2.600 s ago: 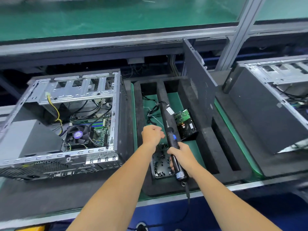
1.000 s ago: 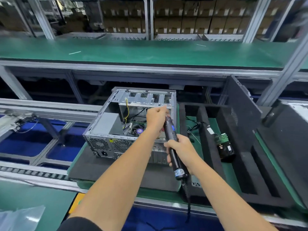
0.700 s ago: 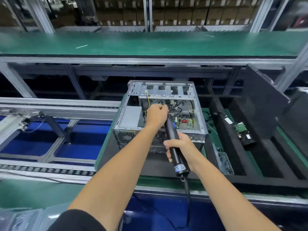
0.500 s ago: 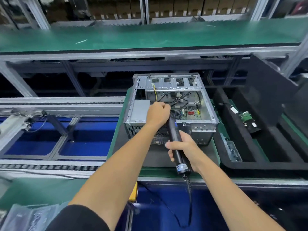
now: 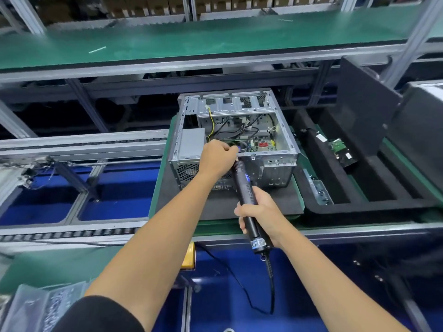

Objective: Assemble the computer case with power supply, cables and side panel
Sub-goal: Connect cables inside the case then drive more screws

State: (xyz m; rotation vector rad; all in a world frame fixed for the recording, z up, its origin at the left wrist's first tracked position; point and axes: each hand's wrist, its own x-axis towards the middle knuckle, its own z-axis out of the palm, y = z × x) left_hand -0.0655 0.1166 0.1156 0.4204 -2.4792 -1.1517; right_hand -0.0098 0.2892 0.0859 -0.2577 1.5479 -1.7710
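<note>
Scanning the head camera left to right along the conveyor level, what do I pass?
Empty conveyor rails → grey power supply inside the open computer case → black foam tray holding a hard drive → dark side panel standing upright in the tray.

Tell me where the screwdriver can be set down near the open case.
Free: the black foam mat in front of the computer case, left of the right hand; also the long empty slots of the foam tray. Crowded: inside the case, cables and board, with the left hand at its rim.
</note>
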